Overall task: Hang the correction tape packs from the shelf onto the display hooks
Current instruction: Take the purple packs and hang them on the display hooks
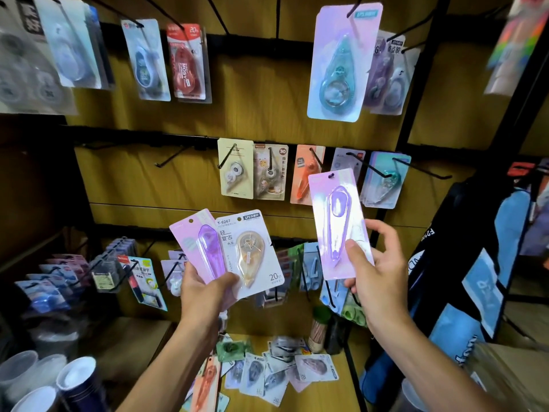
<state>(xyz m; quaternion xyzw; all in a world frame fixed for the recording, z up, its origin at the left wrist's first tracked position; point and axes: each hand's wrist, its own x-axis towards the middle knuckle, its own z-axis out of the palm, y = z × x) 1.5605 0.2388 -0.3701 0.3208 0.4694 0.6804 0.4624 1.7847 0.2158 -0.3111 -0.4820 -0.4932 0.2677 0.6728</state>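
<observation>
My left hand (205, 289) grips two packs fanned together: a pink-carded purple correction tape pack (202, 248) and a white-carded pack with an amber tape (252, 254). My right hand (377, 278) holds another pink-carded purple pack (338, 221) upright by its lower end, its hang hole near the black hooks (365, 165) of the middle row. Several more packs (267, 373) lie scattered on the wooden shelf (323, 394) below my arms.
Packs hang from hooks across the wooden display wall: a large teal one (341, 66) up top, a red one (187, 60) at upper left, several in the middle row. An empty hook (172, 157) juts at middle left. Cups (77, 379) stand at lower left; a blue bag (475, 278) at right.
</observation>
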